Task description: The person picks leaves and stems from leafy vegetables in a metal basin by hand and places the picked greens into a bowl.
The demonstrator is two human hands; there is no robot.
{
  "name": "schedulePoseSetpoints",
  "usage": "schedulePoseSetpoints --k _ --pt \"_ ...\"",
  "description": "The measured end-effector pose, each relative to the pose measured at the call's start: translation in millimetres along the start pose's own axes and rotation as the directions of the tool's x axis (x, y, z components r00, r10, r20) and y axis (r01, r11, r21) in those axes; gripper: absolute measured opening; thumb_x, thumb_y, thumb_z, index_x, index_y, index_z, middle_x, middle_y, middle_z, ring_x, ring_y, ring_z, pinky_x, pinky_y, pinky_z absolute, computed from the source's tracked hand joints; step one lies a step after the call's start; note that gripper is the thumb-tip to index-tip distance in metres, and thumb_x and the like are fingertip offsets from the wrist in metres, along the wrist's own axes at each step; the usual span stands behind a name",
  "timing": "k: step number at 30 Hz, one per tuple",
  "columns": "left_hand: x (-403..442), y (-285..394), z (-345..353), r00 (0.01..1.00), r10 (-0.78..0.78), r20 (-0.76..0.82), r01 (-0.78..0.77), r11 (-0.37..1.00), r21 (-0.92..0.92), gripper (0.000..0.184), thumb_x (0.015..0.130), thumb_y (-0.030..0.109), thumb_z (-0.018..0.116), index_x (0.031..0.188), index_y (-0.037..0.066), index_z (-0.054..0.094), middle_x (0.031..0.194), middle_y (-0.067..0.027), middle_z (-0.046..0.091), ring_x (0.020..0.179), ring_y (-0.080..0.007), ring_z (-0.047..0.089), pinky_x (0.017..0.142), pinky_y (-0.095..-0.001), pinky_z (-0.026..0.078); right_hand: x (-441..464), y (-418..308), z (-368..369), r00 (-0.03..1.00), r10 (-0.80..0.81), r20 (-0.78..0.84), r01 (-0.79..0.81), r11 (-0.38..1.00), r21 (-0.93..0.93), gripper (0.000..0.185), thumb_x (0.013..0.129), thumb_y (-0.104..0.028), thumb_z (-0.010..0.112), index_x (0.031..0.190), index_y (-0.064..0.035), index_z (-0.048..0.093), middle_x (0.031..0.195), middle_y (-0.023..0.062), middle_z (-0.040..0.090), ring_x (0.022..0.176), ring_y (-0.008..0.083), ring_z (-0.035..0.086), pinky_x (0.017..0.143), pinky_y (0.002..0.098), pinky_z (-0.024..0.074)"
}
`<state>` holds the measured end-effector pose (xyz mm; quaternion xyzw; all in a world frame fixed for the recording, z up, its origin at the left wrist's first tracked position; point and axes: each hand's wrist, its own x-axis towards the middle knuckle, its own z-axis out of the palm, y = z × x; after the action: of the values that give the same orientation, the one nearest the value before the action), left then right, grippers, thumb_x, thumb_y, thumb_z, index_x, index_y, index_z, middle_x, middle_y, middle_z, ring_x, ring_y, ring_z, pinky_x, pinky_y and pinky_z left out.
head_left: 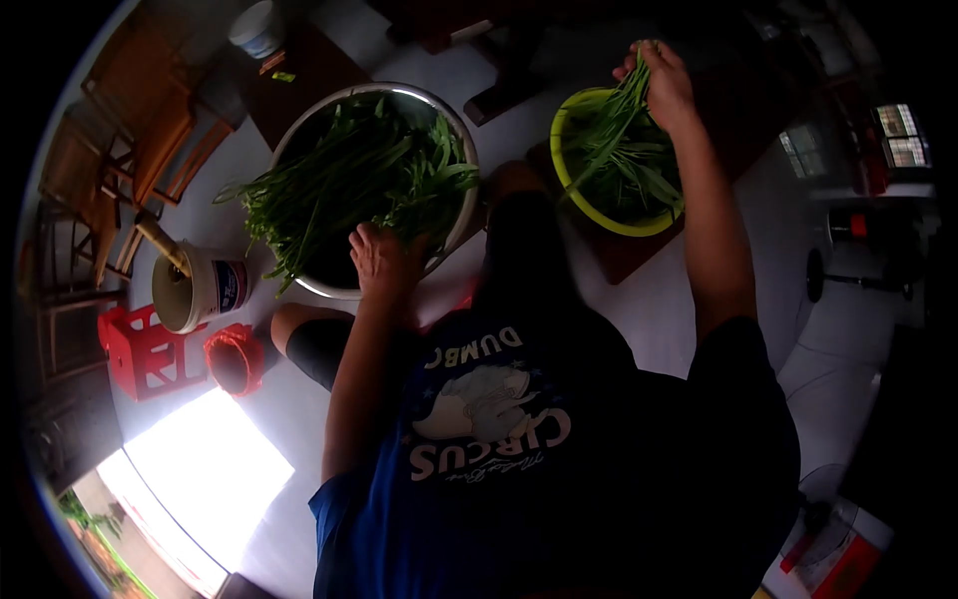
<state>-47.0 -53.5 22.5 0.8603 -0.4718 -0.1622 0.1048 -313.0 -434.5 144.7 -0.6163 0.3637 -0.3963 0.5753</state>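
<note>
My right hand [667, 85] is closed round the stems of a bunch of leafy green vegetables [621, 130]. Its leaves hang down into a yellow-green basin [561, 190], where more greens lie. On the left, a wide metal basin [465, 135] is heaped with long-stemmed greens [344, 185], some sticking out over its left rim. My left hand [377, 262] is at the near side of that heap, fingers somewhat apart, with no bunch visible in it. Dim light hides part of this hand.
A white bucket [205, 290] with a stick-like handle stands left, near a red plastic stool [150, 354] and a small red-lined bin [235, 359]. Wooden chairs [140, 100] line the far left. Another white bucket [257, 30] stands at the back. Bright light falls through a doorway [210, 474].
</note>
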Motion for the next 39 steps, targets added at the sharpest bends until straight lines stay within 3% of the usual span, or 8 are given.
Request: schedulePoseSetpoints --k 5,8,12,15,26,31,38,39 --pt "12 -8 20 0.989 0.064 -0.134 -0.067 0.998 -0.017 0.086 0.09 0.049 0.068 0.147 -0.006 0.036 0.145 -0.033 0.037 0.137 -0.0485 0.035 0.113 -0.0536 0.033 15 -11 -58 0.892 -0.418 0.174 0.391 0.519 -0.76 0.031 0.109 -0.034 0.045 0.113 -0.0056 0.057 0.081 0.0132 0.063 0.072 0.0285 0.066 0.068 0.0401 0.0509" --pt "23 -23 49 0.999 0.041 0.033 -0.033 0.977 -0.212 0.095 0.09 0.055 0.066 0.153 -0.005 0.028 0.151 -0.0301 0.034 0.141 -0.0456 0.033 0.116 -0.0543 0.029 3 -4 -51 0.954 -0.176 0.245 0.278 0.197 -0.94 0.03 0.106 -0.035 0.048 0.12 -0.0087 0.053 0.089 0.0216 0.066 0.079 0.0379 0.067 0.072 0.0496 0.0511" --pt "26 -17 35 0.986 0.069 0.154 -0.058 0.996 -0.072 0.098 0.091 0.055 0.063 0.157 -0.004 0.019 0.152 -0.0302 0.035 0.141 -0.0477 0.033 0.116 -0.0547 0.028 -24 109 -55 0.906 0.165 0.39 0.364 0.168 -0.916 0.06 0.094 -0.033 0.069 0.139 -0.0006 0.047 0.114 0.023 0.066 0.11 0.0393 0.063 0.092 0.0486 0.0507" --pt "34 -30 40 0.978 0.088 0.19 -0.076 0.995 -0.07 0.101 0.091 0.056 0.062 0.157 -0.004 0.015 0.151 -0.0324 0.036 0.141 -0.0484 0.034 0.117 -0.0533 0.029 -45 128 -63 0.9 0.221 0.376 0.367 0.081 -0.927 0.082 0.086 -0.042 0.077 0.15 -0.0026 0.042 0.148 0.023 0.046 0.142 0.0399 0.038 0.118 0.0511 0.0285" --pt "34 -41 68 0.965 0.251 0.076 -0.255 0.966 0.045 0.091 0.097 0.051 0.055 0.152 -0.012 0.021 0.147 -0.038 0.039 0.133 -0.0539 0.044 0.111 -0.0564 0.037 -82 178 -82 0.952 0.176 0.251 0.274 -0.122 -0.954 0.075 0.1 -0.061 0.048 0.158 -0.0163 0.031 0.158 0.0251 0.032 0.147 0.0483 0.025 0.115 0.0633 0.0243" --pt "38 -26 31 0.936 0.032 0.35 -0.017 0.999 -0.045 0.099 0.097 0.06 0.051 0.157 -0.007 0.009 0.158 -0.0362 0.024 0.147 -0.0473 0.029 0.121 -0.0492 0.027 -68 188 -88 0.938 0.223 0.266 0.294 -0.103 -0.95 0.074 0.102 -0.062 0.042 0.161 -0.019 0.025 0.164 0.0216 0.022 0.149 0.0457 0.021 0.116 0.0646 0.0208" --pt "37 -31 -10 0.928 -0.033 0.371 0.178 0.914 -0.364 0.093 0.1 0.062 0.044 0.159 -0.002 0.01 0.154 -0.0338 0.036 0.144 -0.0423 0.038 0.119 -0.044 0.03 -69 131 -62 0.929 0.147 0.341 0.359 -0.124 -0.925 0.076 0.098 -0.058 0.055 0.155 -0.0108 0.037 0.16 0.0252 0.028 0.147 0.0451 0.028 0.115 0.0627 0.0261" --pt "37 -44 5 0.985 -0.009 0.171 0.066 0.942 -0.33 0.07 0.102 0.05 0.048 0.154 0.004 0.035 0.141 -0.0297 0.053 0.131 -0.0421 0.052 0.11 -0.0448 0.042 -69 124 -53 0.925 0.093 0.367 0.376 -0.106 -0.921 0.076 0.098 -0.057 0.056 0.153 -0.0089 0.039 0.16 0.0255 0.028 0.147 0.0449 0.028 0.115 0.0622 0.0265"
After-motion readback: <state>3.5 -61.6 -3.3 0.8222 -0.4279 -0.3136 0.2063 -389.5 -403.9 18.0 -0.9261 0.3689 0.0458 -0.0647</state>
